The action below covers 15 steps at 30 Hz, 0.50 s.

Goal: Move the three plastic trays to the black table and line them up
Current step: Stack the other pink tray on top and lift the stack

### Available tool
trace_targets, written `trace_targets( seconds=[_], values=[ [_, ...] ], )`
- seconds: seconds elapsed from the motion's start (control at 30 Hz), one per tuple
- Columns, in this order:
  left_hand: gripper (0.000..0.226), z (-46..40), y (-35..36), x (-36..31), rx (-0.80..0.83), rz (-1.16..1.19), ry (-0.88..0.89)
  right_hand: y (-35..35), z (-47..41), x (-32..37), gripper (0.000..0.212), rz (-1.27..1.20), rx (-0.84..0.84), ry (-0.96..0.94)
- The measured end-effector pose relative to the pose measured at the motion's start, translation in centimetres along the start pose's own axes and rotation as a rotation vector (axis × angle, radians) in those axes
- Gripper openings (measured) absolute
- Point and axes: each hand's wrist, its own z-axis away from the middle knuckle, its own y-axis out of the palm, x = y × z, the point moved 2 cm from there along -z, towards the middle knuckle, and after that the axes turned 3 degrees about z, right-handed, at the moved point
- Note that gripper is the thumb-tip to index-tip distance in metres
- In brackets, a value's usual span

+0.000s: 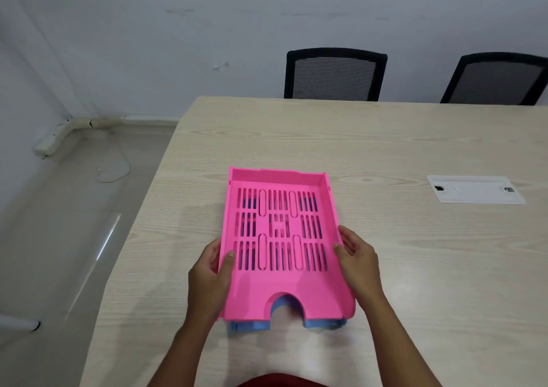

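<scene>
A pink slotted plastic tray [281,286] lies on top of a blue tray [323,323] on the light wooden table [415,268]. Only the blue tray's front edge shows beneath it, plus dark blue through the slots. My left hand [212,271] grips the pink tray's left side, thumb on the tray floor. My right hand [357,260] grips its right side wall. I cannot see a third tray. No black table is in view.
Two black mesh-backed chairs [335,73] [498,79] stand at the table's far edge against the wall. A white cable-port cover [474,189] is set in the table at right. To the left lies grey floor [59,238] with a cable conduit along the wall.
</scene>
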Motion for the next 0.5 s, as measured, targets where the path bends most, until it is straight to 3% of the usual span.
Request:
trace_targets(
  seconds=[0.5],
  values=[
    [0.038, 0.2, 1.3, 0.0, -0.018, -0.009, 0.02, -1.4, -1.2, -0.3, 0.046, 0.006, -0.048, -0.036]
  ],
)
